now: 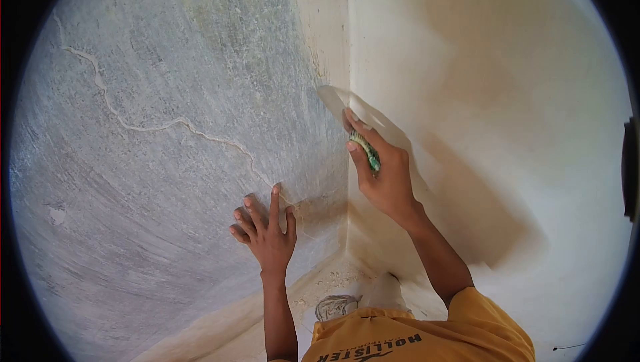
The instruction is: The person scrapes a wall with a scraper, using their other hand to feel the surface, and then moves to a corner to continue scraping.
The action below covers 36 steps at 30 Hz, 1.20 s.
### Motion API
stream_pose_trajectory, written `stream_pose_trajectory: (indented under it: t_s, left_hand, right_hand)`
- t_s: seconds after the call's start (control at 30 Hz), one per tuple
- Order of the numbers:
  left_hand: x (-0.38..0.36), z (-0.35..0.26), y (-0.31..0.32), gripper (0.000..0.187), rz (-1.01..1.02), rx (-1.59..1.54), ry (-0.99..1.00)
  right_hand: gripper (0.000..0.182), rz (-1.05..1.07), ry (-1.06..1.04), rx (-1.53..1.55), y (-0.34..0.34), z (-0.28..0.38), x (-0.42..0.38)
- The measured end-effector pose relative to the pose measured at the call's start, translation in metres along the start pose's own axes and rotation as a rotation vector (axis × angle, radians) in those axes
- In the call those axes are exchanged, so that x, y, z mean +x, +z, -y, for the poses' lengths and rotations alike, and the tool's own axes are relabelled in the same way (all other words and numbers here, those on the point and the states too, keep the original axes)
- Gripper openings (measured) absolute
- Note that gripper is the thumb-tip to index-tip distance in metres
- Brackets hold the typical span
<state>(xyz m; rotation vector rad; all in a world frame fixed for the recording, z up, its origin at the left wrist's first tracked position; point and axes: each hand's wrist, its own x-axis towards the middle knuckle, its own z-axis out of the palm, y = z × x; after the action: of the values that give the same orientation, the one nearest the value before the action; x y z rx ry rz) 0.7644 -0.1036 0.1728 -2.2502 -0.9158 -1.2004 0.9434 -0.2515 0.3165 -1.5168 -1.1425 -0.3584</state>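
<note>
My right hand (385,172) is closed around the green and yellow handle of a scraper (364,147). Its pale, flat blade points up and left, close to the corner where two walls meet, at the edge of the grey wall surface. Whether the blade's edge touches the wall is hard to see. My left hand (269,235) rests on the grey wall (180,182) with its fingers spread and nothing in it. Its fingertips lie at the lower end of a long pale crack (180,122) that runs up to the left.
A smooth cream wall (480,115) stands on the right, with shadows across it. Below my left hand, pale crumbs (337,275) lie at the foot of the corner. A shoe (337,307) shows beside the yellow shirt (413,335). The grey wall has a small white patch (57,215).
</note>
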Motion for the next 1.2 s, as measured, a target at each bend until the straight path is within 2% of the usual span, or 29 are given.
stream_pose_trajectory:
  t_s: [0.07,0.17,0.27,0.37,0.47,0.57,0.67,0.77,1.0,1.2]
  left_hand:
    - [-0.002,0.002,-0.001,0.058,0.004,0.002,0.007]
    - [-0.004,0.003,0.001,0.058,-0.004,0.010,0.010]
    - [0.000,0.001,0.001,0.058,-0.004,0.006,0.000]
    - [-0.001,0.002,0.000,0.058,0.000,0.004,0.000]
    - [-0.005,0.002,0.001,0.058,0.005,0.008,0.005]
    - [-0.003,0.001,0.001,0.058,0.014,0.004,-0.004]
    - [-0.001,0.001,0.000,0.058,0.013,0.001,-0.006]
    - [-0.003,0.002,0.002,0.058,-0.003,0.009,0.015]
    - [0.000,0.002,0.000,0.061,-0.012,-0.001,0.031]
    - [-0.002,0.000,-0.003,0.061,0.006,-0.006,0.018]
  right_hand:
    - [0.044,0.038,0.044,-0.009,0.003,-0.003,-0.013]
    - [0.043,-0.069,-0.054,0.034,0.005,0.002,0.005]
    - [0.043,-0.009,0.015,0.019,0.000,0.008,0.004]
    - [0.043,0.008,-0.024,-0.015,0.007,-0.001,-0.010]
    - [0.043,0.025,0.120,0.035,-0.001,0.017,0.008]
    - [0.043,-0.013,0.008,0.021,0.002,0.004,0.003]
    - [0.043,0.022,0.025,-0.009,0.008,-0.005,-0.012]
    - [0.044,-0.078,-0.103,0.052,0.008,-0.001,0.010]
    - [0.044,0.028,0.063,0.001,0.006,-0.008,-0.015]
    - [0.044,0.002,0.063,-0.010,0.004,-0.001,-0.013]
